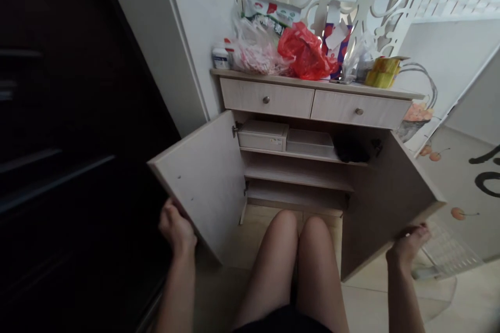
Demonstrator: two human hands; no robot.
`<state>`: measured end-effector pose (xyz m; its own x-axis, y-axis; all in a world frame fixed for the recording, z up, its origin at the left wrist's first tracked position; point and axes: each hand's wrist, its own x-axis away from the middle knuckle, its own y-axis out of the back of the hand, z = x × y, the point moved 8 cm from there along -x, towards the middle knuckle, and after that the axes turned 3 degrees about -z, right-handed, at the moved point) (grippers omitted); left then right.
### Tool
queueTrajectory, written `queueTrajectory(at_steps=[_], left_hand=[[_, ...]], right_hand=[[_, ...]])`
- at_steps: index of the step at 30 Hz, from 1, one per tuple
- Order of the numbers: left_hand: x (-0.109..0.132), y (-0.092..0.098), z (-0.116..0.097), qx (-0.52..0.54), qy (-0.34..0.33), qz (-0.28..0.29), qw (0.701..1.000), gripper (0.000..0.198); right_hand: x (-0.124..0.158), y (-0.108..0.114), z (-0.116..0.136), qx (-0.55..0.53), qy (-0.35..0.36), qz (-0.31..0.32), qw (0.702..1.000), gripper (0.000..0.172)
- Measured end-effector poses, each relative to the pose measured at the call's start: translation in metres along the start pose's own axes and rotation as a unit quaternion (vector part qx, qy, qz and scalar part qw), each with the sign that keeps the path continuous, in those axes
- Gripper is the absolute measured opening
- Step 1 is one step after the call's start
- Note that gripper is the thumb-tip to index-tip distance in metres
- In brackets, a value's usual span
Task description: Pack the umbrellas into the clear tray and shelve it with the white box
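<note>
Both doors of a pale wood cabinet stand swung outward. My left hand [177,228] is closed at the free edge of the left cabinet door [207,182], its fingers partly hidden at the outer face. At the free edge of the right cabinet door [390,208], my right hand [410,244] is closed too, fingers curled around to the outside. Between the doors, the upper shelf carries a white drawer box [262,135], a clear plastic tray [309,144] and a dark item [351,150] I cannot make out. Two lower shelves [299,174] lie beneath.
Two closed drawers [269,96] run above the opening. The cabinet top holds a red plastic bag [307,52], a clear bag [258,49], a white jar [221,58] and a yellow package [383,72]. My knees [299,229] are close before the shelves. A dark door [70,140] stands left.
</note>
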<state>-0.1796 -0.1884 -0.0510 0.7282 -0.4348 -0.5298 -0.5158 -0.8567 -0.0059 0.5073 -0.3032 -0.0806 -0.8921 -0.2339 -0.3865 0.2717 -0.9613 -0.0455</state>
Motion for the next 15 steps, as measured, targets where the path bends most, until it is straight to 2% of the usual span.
queueTrajectory(at_steps=[2, 3, 5, 7, 11, 13, 15], left_hand=[[0.015, 0.004, -0.010, -0.020, -0.008, -0.022, 1.000, 0.053], [0.021, 0.003, -0.017, -0.023, -0.019, -0.022, 0.999, 0.050], [0.032, -0.013, -0.037, -0.025, -0.068, 0.039, 0.997, 0.044], [0.042, -0.034, -0.050, -0.015, -0.091, 0.094, 0.991, 0.038], [0.061, -0.078, -0.054, 0.058, -0.049, 0.141, 0.987, 0.032], [0.072, -0.108, -0.058, 0.089, -0.032, 0.180, 0.979, 0.034], [0.084, -0.143, -0.069, 0.091, -0.041, 0.243, 0.965, 0.029]], right_hand=[[0.020, -0.009, 0.006, -0.030, -0.022, -0.025, 0.999, 0.056], [0.028, -0.017, 0.013, -0.041, -0.014, -0.009, 0.999, 0.053], [0.039, -0.034, 0.028, -0.054, 0.014, 0.035, 0.998, 0.050], [0.047, -0.053, 0.041, -0.049, 0.038, 0.093, 0.994, 0.048], [0.059, -0.099, 0.055, -0.039, 0.067, 0.193, 0.978, 0.049], [0.065, -0.127, 0.060, -0.041, 0.077, 0.230, 0.969, 0.050], [0.070, -0.157, 0.066, -0.030, 0.089, 0.262, 0.961, 0.051]])
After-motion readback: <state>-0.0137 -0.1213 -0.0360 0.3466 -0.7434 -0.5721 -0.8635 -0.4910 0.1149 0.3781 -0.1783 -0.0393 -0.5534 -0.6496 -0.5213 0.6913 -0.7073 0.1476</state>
